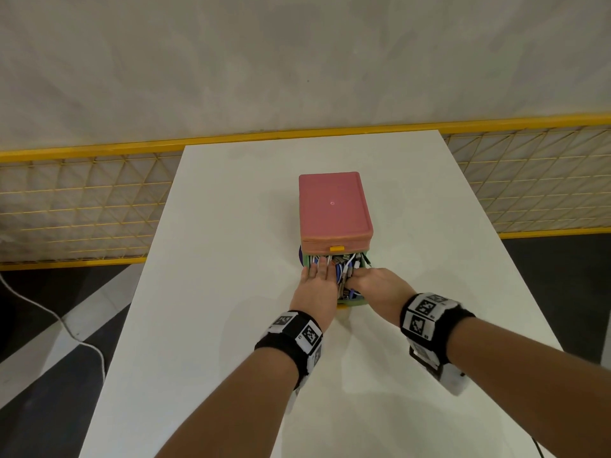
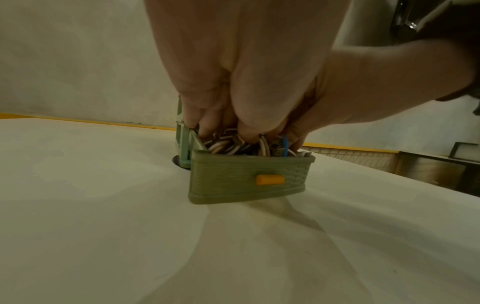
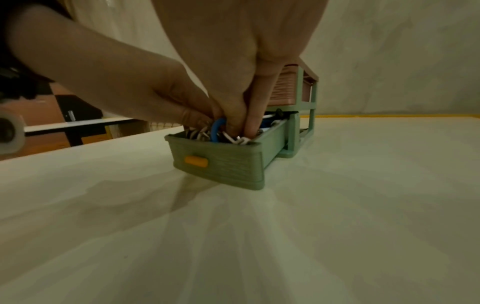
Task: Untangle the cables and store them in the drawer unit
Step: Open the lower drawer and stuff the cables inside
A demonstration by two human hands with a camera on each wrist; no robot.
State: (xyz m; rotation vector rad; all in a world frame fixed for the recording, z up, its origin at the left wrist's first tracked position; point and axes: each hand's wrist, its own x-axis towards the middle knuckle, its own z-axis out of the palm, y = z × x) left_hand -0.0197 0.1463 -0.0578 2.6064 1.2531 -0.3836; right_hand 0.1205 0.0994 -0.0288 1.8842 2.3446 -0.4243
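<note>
Left hand flat, fingers straight, pressing cables into green drawer, pulled out of drawer unit mid-frame. Right hand, fingers curled, digs among cables.

Head view: evenly and brightly lit from overhead, with soft diffuse illumination. The white bench shows mild glare and only faint, short shadows beneath the forearms. Focus is adequate at centre; the yellow mesh barrier bows visibly, indicating wide-angle distortion toward the edges.

Left wrist view: dim, with a yellow-green cast and visible noise. The left hand fills the upper frame, soft and out of focus. Several overlapping shadows fan across the bench toward the camera from the green drawer, indicating multiple overhead sources.

Right wrist view: equally dim and grainy. The right hand is blurred; fanned shadows spread below the drawer; the background is curved and smeared at the margins.
</note>
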